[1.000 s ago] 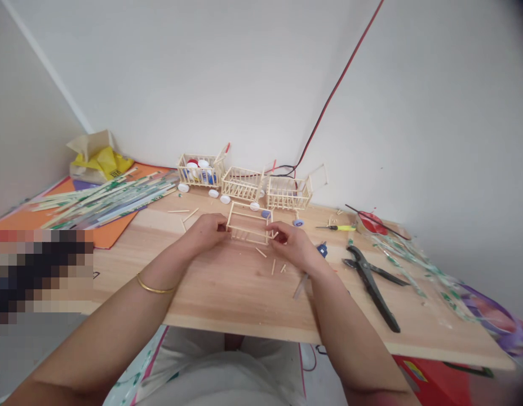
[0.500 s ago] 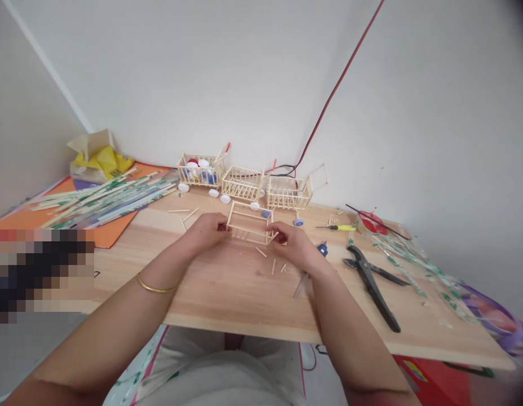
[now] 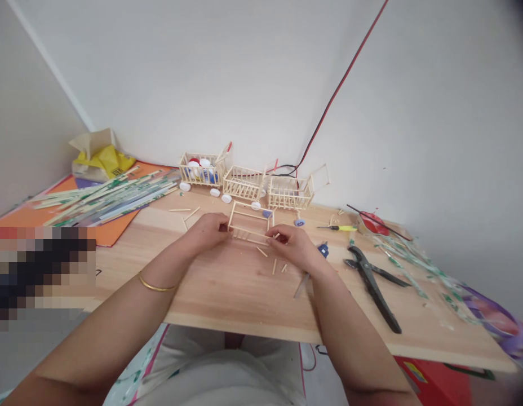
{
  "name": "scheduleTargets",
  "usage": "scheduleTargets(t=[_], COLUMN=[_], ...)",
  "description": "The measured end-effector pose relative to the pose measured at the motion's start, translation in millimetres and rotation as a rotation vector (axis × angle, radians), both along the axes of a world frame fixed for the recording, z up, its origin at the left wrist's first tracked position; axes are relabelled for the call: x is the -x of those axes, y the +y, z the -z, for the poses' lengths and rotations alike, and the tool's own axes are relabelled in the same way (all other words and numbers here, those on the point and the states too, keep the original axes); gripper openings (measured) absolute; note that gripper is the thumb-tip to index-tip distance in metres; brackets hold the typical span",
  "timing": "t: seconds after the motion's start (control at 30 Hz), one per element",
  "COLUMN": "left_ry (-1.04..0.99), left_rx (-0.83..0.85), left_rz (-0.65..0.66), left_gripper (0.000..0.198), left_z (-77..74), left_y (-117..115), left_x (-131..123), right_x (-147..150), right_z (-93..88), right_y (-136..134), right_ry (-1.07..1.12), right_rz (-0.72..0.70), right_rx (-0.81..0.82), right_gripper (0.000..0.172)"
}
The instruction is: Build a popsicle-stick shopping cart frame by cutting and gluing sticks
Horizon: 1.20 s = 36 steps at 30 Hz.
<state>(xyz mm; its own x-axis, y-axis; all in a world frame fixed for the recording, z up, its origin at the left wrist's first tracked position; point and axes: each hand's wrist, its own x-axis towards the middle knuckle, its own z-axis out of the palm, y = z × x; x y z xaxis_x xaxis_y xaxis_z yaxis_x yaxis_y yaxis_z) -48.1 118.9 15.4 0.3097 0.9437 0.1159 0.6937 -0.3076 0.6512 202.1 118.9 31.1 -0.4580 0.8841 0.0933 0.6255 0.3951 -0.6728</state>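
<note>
My left hand (image 3: 208, 232) is closed on the left end of a small open box frame (image 3: 249, 232) made of thin wooden sticks. My right hand (image 3: 292, 245) pinches the frame's lower right corner, where a short stick end shows by the fingers. Between both hands the frame rests on or just over the wooden table (image 3: 227, 287); which one I cannot tell. Loose short stick pieces (image 3: 262, 252) lie just in front of it. Behind stand a stick cart filled with bottle caps (image 3: 200, 172), a middle stick cart (image 3: 244, 183) and a right stick cart (image 3: 289, 194).
Wrapped sticks (image 3: 113, 197) are heaped on an orange folder at the left. Black-handled pliers (image 3: 373, 287), a yellow-handled tool (image 3: 345, 228) and clear wrappers (image 3: 417, 265) lie to the right. A blue object (image 3: 323, 249) is partly hidden by my right wrist.
The fingers of my right hand have shifted slightly at the frame's corner. Both hands keep hold of the frame, and the whole view has moved very little.
</note>
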Motion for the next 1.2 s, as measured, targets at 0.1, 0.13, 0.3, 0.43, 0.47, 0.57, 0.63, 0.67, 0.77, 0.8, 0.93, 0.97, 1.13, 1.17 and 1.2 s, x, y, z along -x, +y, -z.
scheduleTargets(t=[0.1, 0.13, 0.3, 0.43, 0.47, 0.57, 0.63, 0.67, 0.77, 0.8, 0.93, 0.97, 1.13, 1.17, 1.2], left_ry=[0.028, 0.038, 0.054, 0.062, 0.065, 0.073, 0.08, 0.083, 0.093, 0.096, 0.105, 0.105, 0.104, 0.104, 0.103], left_rx=[-0.015, -0.018, -0.016, -0.015, -0.014, -0.019, -0.025, -0.028, -0.038, -0.042, -0.056, -0.058, -0.06, -0.059, -0.059], left_rz=[0.011, 0.011, 0.02, 0.012, 0.008, 0.0, -0.001, 0.0, 0.0, -0.001, -0.004, -0.002, 0.009, 0.008, 0.007], left_gripper=[0.009, 0.01, 0.009, 0.009, 0.009, 0.009, 0.01, 0.01, 0.009, 0.008, 0.006, 0.006, 0.007, 0.007, 0.007], left_z=[-1.4, -1.7, -0.9, 1.2, 1.7, 3.3, 4.2, 4.7, 5.9, 6.2, 7.4, 7.7, 8.9, 9.0, 8.9], left_y=[0, 0, 1, 1, 1, 2, 2, 2, 3, 3, 4, 4, 4, 4, 4], left_x=[0, 0, 1, 0, 0, -1, -2, -2, -3, -3, -3, -3, -2, -2, -2], right_x=[-1, -1, -2, -1, -1, 0, 1, 1, 0, 0, 0, 1, 1, 0, 0], right_z=[1.9, 2.7, 4.8, 2.3, 1.4, -0.3, -0.5, -0.4, -0.1, 0.0, -0.6, -0.9, -0.7, -0.3, 0.2], right_y=[1, 1, 2, 1, 0, -1, -1, -1, -1, -1, -1, -1, -1, 0, 0], right_ry=[0.002, 0.0, 0.009, 0.008, 0.006, 0.001, 0.001, 0.0, -0.004, -0.005, -0.007, -0.008, -0.017, -0.022, -0.025], right_rz=[0.0, 0.001, -0.005, -0.005, -0.002, 0.001, 0.001, 0.0, -0.005, -0.005, -0.005, -0.004, 0.001, -0.001, -0.004], right_rx=[-0.001, 0.0, 0.005, 0.014, 0.018, 0.027, 0.027, 0.027, 0.025, 0.025, 0.025, 0.024, 0.015, 0.013, 0.01], right_gripper=[0.015, 0.015, 0.016, 0.015, 0.015, 0.015, 0.016, 0.016, 0.015, 0.015, 0.015, 0.015, 0.015, 0.015, 0.015])
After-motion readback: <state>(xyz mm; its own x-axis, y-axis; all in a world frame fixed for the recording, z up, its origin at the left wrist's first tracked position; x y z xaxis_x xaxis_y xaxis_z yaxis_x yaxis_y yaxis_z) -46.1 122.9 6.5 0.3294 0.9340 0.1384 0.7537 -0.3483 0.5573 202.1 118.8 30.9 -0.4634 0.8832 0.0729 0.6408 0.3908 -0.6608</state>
